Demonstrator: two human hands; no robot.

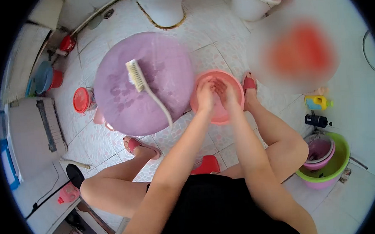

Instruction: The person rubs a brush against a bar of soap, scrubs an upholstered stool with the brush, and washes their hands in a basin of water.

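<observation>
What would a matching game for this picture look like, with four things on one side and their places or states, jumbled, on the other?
Column one
1. Brush
2. Left hand and right hand
3. Yellow bottle
4. Green basin

Column two
A. Pictured just above the black bottle
B. Has smaller bowls inside
C. Lying on the round purple top
D. Close together at the pink basin

Right pairs: 1-C, 2-D, 3-A, 4-B
</observation>
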